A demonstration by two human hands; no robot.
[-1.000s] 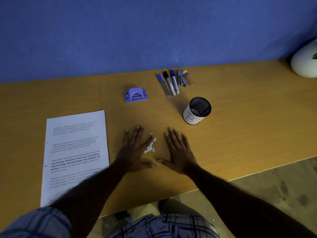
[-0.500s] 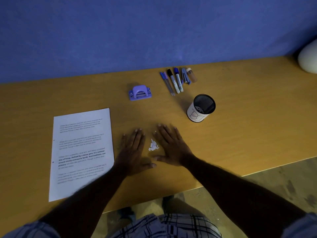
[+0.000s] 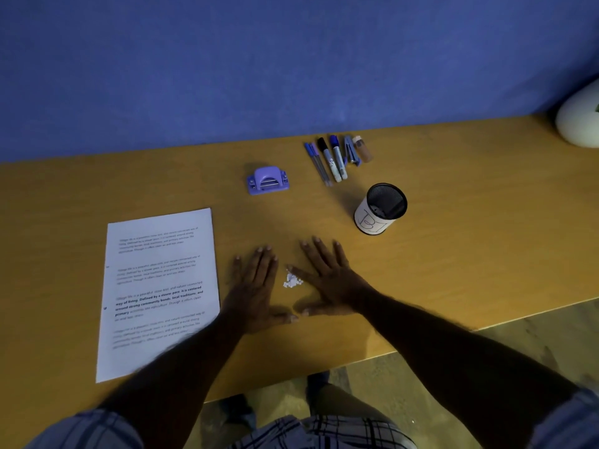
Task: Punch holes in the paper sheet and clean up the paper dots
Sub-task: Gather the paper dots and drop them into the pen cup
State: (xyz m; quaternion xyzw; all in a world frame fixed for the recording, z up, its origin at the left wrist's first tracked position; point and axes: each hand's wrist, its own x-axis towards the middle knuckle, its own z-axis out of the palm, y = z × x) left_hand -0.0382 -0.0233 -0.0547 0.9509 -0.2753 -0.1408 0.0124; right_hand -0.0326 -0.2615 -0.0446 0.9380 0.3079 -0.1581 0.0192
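Note:
A small heap of white paper dots lies on the wooden desk between my two hands. My left hand rests flat, palm down, just left of the heap. My right hand lies flat on the other side, its index finger touching the dots, and the two thumbs nearly meet below the heap. The printed paper sheet lies to the left, with two punched holes near its left edge. The purple hole punch sits further back on the desk.
A black mesh cup with a white label stands at the right back of my hands. Several pens and markers lie in a row behind it. A white rounded object is at the far right. The desk's front edge runs close below my wrists.
My hands have slid toward each other along the desk. The scattered dots are pushed into a tighter heap, and my thumbs now almost touch.

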